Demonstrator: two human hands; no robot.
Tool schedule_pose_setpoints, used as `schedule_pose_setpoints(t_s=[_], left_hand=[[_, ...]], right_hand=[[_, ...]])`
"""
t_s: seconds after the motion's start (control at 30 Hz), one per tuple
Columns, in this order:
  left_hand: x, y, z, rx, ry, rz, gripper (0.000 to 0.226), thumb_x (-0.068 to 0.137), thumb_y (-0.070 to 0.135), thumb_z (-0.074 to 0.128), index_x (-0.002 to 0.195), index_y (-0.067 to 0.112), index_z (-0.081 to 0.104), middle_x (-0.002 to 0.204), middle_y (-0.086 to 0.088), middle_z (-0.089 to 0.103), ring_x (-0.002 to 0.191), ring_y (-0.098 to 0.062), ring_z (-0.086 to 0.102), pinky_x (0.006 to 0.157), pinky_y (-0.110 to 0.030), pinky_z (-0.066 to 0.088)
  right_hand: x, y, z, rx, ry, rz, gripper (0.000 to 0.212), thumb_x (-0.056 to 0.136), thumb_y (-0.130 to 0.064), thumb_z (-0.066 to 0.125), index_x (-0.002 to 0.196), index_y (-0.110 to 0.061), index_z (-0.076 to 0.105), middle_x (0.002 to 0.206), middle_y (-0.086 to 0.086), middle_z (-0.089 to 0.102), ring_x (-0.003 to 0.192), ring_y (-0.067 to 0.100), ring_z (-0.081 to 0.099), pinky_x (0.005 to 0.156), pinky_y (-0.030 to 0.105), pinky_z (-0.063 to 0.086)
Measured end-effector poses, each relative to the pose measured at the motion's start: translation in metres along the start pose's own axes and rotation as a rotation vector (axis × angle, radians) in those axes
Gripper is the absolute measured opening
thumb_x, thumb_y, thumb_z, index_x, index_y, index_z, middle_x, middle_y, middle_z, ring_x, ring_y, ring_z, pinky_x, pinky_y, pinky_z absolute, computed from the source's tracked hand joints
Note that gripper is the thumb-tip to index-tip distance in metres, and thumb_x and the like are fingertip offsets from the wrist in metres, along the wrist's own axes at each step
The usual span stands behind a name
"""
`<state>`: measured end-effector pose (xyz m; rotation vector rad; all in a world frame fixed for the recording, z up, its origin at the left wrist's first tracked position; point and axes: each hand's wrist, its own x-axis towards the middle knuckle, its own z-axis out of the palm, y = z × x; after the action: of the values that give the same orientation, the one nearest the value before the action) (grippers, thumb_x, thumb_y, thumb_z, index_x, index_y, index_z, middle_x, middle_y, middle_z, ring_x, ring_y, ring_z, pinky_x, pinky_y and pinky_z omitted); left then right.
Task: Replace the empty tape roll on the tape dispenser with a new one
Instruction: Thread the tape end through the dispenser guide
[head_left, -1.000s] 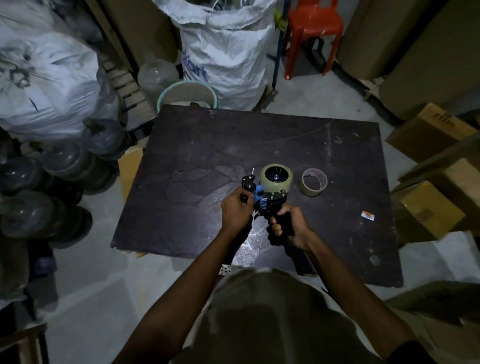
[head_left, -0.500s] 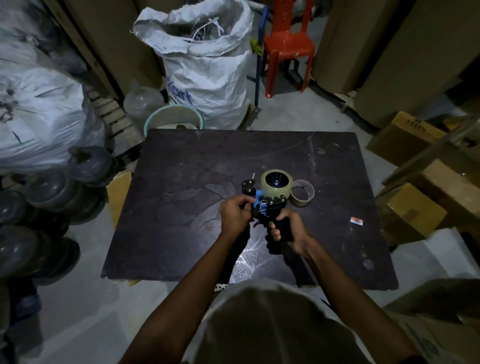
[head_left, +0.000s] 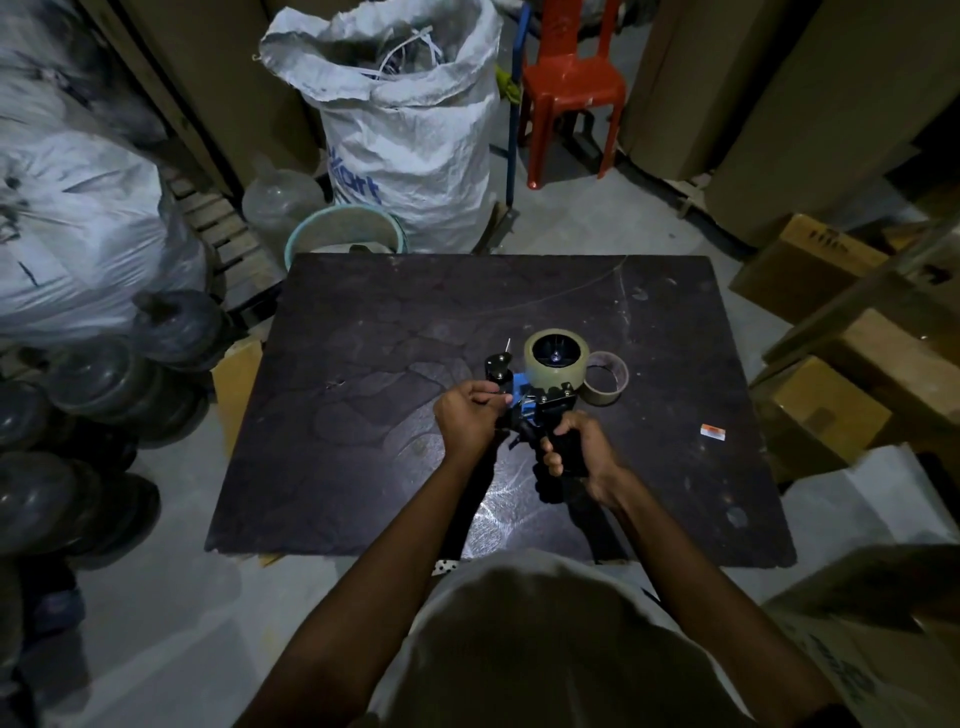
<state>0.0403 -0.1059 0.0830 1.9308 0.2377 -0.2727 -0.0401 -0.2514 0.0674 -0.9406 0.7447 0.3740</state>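
Observation:
A black and blue tape dispenser (head_left: 540, 410) is held over the dark table (head_left: 363, 441). A full pale tape roll (head_left: 556, 358) sits on its hub, facing up. My right hand (head_left: 579, 452) is wrapped around the black handle. My left hand (head_left: 470, 415) pinches at the dispenser's front end, beside the black roller arm (head_left: 497, 368); whether it holds a tape end I cannot tell. An empty cardboard tape core (head_left: 605, 384) lies on the table just right of the roll.
A small orange and white label (head_left: 712, 431) lies on the table at right. Cardboard boxes (head_left: 831, 415) crowd the right side. A white sack (head_left: 410, 135), a bucket (head_left: 345, 234) and a red chair (head_left: 571, 88) stand behind; dark jugs (head_left: 93, 384) lie at left.
The camera view has tilted up and shifted, so the table sits lower in frame. Both hands keep their hold on the dispenser; the left hand has shifted slightly along its front end.

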Motion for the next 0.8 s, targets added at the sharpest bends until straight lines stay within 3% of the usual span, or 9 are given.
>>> schedule_pose_setpoints(t_s=[0.07,0.17,0.27,0.43,0.5,0.63,0.7,0.8], left_hand=[[-0.001,0.002,0.001,-0.025,-0.011,-0.062,0.015,0.074,0.008,0.089,0.080,0.010,0.076,0.063,0.003,0.069,0.054,-0.006,0.065,0.053,-0.017,0.054],[-0.001,0.000,0.002,0.000,-0.018,-0.073,0.010,0.074,0.012,0.089,0.079,0.013,0.081,0.071,-0.002,0.076,0.066,-0.017,0.073,0.068,-0.029,0.062],[-0.002,0.001,0.001,0.094,-0.021,0.008,0.008,0.077,0.015,0.087,0.083,0.014,0.082,0.073,0.001,0.075,0.068,-0.013,0.070,0.069,-0.021,0.055],[-0.005,-0.001,-0.002,0.133,0.000,0.083,0.005,0.080,0.015,0.084,0.085,0.013,0.082,0.078,-0.001,0.078,0.069,-0.009,0.069,0.065,-0.013,0.049],[-0.007,-0.002,-0.004,0.152,0.005,0.114,0.005,0.082,0.013,0.082,0.087,0.012,0.083,0.083,-0.002,0.080,0.072,-0.007,0.070,0.064,-0.008,0.047],[-0.009,-0.004,-0.009,0.153,0.012,0.140,0.006,0.082,0.012,0.082,0.088,0.010,0.082,0.083,-0.004,0.080,0.072,-0.008,0.070,0.068,-0.014,0.053],[-0.010,-0.003,-0.012,0.149,0.014,0.146,0.005,0.082,0.011,0.083,0.087,0.010,0.082,0.081,-0.002,0.079,0.069,-0.007,0.069,0.062,-0.008,0.050],[-0.011,-0.006,-0.022,0.142,0.035,0.168,0.004,0.081,0.007,0.082,0.084,0.010,0.082,0.082,-0.002,0.080,0.068,-0.001,0.068,0.070,-0.017,0.056]], right_hand=[[-0.001,0.001,-0.001,0.006,0.007,-0.022,0.014,0.076,-0.019,0.047,0.079,-0.006,0.051,0.065,0.009,0.045,0.046,0.018,0.036,0.039,0.024,0.031],[0.001,0.004,-0.003,-0.001,0.013,-0.083,0.015,0.086,-0.019,0.055,0.084,-0.004,0.054,0.065,0.011,0.048,0.043,0.018,0.039,0.039,0.024,0.033],[0.001,0.007,-0.004,-0.022,0.055,-0.159,0.020,0.095,-0.024,0.069,0.090,-0.007,0.059,0.066,0.012,0.051,0.040,0.017,0.041,0.037,0.022,0.033],[0.002,0.009,-0.006,0.056,0.085,-0.186,0.032,0.097,-0.019,0.071,0.114,-0.013,0.045,0.066,0.013,0.052,0.037,0.016,0.042,0.035,0.020,0.035],[0.001,0.007,-0.007,0.070,0.076,-0.184,0.031,0.097,-0.020,0.071,0.115,-0.013,0.046,0.067,0.014,0.052,0.038,0.017,0.042,0.036,0.021,0.035],[0.002,0.006,-0.009,0.083,0.061,-0.172,0.033,0.096,-0.021,0.071,0.117,-0.014,0.047,0.068,0.014,0.052,0.040,0.017,0.042,0.037,0.022,0.035],[0.002,0.007,-0.008,0.097,0.047,-0.168,0.031,0.097,-0.021,0.070,0.117,-0.014,0.047,0.068,0.015,0.051,0.040,0.018,0.042,0.037,0.022,0.035],[0.003,0.003,-0.009,0.118,0.045,-0.176,0.023,0.098,-0.021,0.067,0.112,-0.009,0.053,0.069,0.013,0.050,0.041,0.016,0.042,0.037,0.021,0.035]])
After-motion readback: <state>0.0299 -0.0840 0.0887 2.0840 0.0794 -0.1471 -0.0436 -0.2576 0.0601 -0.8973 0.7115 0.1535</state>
